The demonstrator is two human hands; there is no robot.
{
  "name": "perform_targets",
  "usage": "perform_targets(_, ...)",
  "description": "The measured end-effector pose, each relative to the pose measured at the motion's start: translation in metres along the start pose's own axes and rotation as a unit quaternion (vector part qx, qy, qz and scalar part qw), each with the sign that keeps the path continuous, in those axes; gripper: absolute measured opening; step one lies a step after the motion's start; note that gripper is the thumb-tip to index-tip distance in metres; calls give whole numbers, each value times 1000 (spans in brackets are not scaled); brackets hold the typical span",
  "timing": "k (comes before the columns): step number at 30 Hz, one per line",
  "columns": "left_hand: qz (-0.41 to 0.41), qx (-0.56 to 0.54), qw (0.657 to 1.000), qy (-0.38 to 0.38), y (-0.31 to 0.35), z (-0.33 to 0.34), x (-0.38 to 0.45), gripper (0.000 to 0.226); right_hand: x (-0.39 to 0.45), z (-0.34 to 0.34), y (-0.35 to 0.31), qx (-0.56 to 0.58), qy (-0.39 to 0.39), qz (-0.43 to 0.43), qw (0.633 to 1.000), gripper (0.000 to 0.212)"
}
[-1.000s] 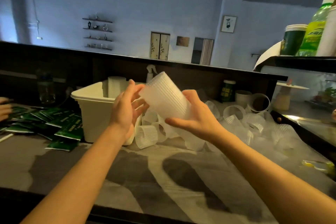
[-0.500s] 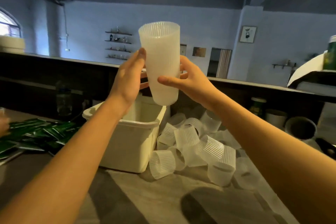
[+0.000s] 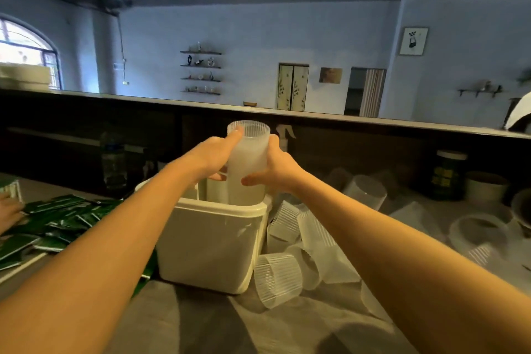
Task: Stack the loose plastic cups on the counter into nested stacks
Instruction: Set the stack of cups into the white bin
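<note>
A grey counter (image 3: 184, 322) is filling the lower frame, a white plastic bin (image 3: 212, 244) sitting at its centre. Loose ribbed cups (image 3: 277, 280) are lying just right of the bin, green packets (image 3: 54, 218) at far left. At centre frame the left hand (image 3: 214, 155) and right hand (image 3: 277, 168) are gripping a nested cup stack (image 3: 248, 164) upright, fingers curled round its sides, its base reaching inside the bin's rim.

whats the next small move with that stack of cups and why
Probably lower the stack of cups straight down until it stands in the white bin, then let go. Both the left hand and the right hand grip it upright with its bottom already below the bin's rim, beside other white stacks inside.
</note>
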State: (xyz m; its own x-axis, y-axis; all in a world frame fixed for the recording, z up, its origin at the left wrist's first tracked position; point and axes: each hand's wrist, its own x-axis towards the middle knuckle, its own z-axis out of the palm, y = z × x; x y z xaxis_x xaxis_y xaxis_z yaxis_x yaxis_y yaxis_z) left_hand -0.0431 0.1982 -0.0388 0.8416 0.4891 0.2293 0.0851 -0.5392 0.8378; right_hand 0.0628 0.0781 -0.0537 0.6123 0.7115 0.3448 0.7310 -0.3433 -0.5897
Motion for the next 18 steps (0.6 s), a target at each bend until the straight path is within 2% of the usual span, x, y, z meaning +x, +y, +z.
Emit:
perform_targets(3,-15,62,998,-14,-7,2,21,60,15,3,9,-9,-14,43,999,88)
perform_targets(5,-29,60,997,-32,-11,4,29,53,25,4,13,-41,-18,62,997,84)
perform_targets(8,-43,46,997,-42,-15,8,42,45,41,12,19,-92,-3,64,994,105)
perform_targets(10,-48,66,996,-46,-15,11,50,40,49,16,23,-124,-13,61,990,112)
perform_targets(13,-77,80,992,-65,-15,15,59,37,57,15,27,-135,-49,68,987,101)
perform_targets(18,-124,56,987,-88,-18,23,68,30,67,10,28,-191,-88,69,975,67)
